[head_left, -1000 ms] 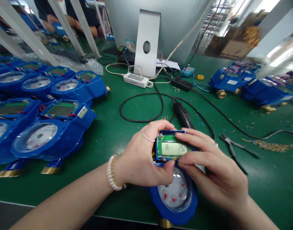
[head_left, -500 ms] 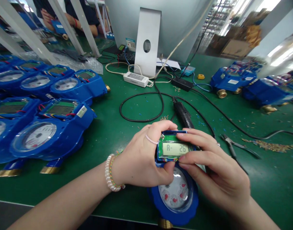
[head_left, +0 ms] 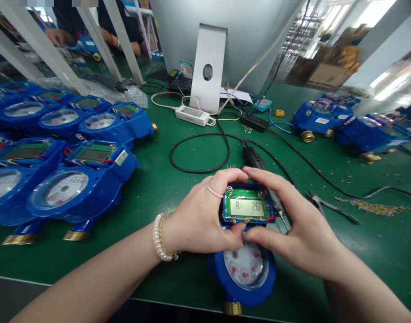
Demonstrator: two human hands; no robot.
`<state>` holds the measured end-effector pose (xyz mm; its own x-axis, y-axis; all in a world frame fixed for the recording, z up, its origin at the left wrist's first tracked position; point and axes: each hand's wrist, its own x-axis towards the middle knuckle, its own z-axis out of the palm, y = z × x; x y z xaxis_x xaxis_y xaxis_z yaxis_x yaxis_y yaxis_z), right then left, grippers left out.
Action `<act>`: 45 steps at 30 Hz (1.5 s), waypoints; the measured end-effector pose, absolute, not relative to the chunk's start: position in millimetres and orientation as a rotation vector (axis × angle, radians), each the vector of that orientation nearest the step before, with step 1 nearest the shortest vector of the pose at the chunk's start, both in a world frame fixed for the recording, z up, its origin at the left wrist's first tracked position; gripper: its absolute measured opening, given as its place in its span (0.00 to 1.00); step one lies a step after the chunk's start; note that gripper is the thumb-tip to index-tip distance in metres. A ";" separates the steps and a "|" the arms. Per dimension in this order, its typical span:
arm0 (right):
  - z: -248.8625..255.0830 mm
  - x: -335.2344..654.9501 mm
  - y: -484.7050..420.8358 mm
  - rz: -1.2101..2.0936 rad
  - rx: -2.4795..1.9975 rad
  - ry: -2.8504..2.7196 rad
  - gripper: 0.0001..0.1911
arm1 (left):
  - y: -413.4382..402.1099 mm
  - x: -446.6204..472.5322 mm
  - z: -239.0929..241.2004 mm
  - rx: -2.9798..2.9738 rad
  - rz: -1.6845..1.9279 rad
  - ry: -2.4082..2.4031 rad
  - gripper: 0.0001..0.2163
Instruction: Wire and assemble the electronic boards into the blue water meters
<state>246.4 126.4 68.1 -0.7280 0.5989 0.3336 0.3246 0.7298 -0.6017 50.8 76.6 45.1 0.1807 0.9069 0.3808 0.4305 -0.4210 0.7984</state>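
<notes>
A blue water meter (head_left: 245,273) with a round dial lies on the green table near the front edge. In its upper housing sits a green circuit board (head_left: 247,207) whose display reads "A- 26". My left hand (head_left: 200,220) grips the board's left side, thumb at the lower edge, index finger at the top. My right hand (head_left: 292,224) grips the right side, its index finger curled over the top edge and its thumb below. Both hands pinch the board between fingers and thumb.
Several finished blue meters (head_left: 67,188) crowd the left; more meters (head_left: 321,119) lie at the far right. A black tool with cable (head_left: 254,157), pliers (head_left: 329,207), wire clippings (head_left: 373,206), a white power adapter (head_left: 192,115) and a monitor stand (head_left: 208,67) lie beyond. Another person's hands work at far left.
My right hand's fingers shifted from lying across the board's right part to curling around its top and bottom edges. The view tilted slightly.
</notes>
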 end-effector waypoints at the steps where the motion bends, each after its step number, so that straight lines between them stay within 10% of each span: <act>1: 69.3 244.8 129.9 0.714 -0.697 -2.437 0.37 | 77.0 50.3 45.4 1.929 1.192 1.235 0.34; 10: 71.4 247.1 138.9 1.095 -0.696 -2.200 0.36 | 77.3 46.4 44.5 1.723 1.287 1.180 0.32; 17: 54.3 254.7 116.6 0.782 -0.866 -1.819 0.03 | 80.2 45.4 38.5 1.415 1.486 0.998 0.29; 45: 67.5 209.0 94.9 0.919 -0.973 -1.932 0.04 | 82.5 46.5 35.1 1.337 1.533 0.904 0.28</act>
<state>209.0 94.9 67.5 -0.4111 0.8577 0.3088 0.3019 0.4478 -0.8417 46.5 82.5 35.1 -0.0288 0.9387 0.3437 -0.1533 -0.3439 0.9264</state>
